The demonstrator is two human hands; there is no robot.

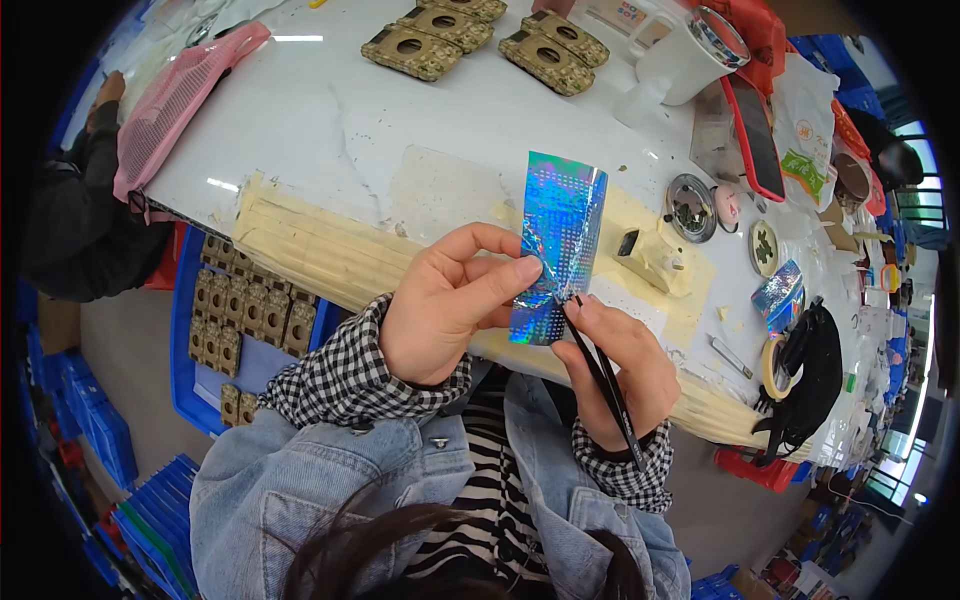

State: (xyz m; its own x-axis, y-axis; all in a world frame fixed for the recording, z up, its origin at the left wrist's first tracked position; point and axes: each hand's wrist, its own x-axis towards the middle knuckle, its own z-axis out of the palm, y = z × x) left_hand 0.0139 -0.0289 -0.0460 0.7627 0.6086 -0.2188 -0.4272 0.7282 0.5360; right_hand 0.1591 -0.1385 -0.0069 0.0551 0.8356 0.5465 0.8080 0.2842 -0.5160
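Note:
Pinched between thumb and fingers of my left hand (pixel 455 295) is a shiny blue holographic sheet (pixel 563 205) with rows of small square marks. The sheet stands up over the table's near edge. My right hand (pixel 630 365) is closed round slim black tweezers (pixel 608 385); their tip meets the sheet's lower part, close to my left fingertips. Whether the tips grip a piece of the sheet is too small to tell. Just beyond my right hand lies a cream taped block (pixel 655 262) with a dark opening.
Camouflage model tank hulls (pixel 545 62) sit at the back; more fill a blue tray (pixel 185 340) below left. Right: a white mug (pixel 690 60), a phone (pixel 755 135), a round dish (pixel 692 208), a tape roll (pixel 776 367), a black pouch (pixel 808 380). Another person's sleeve (pixel 95 165) is far left.

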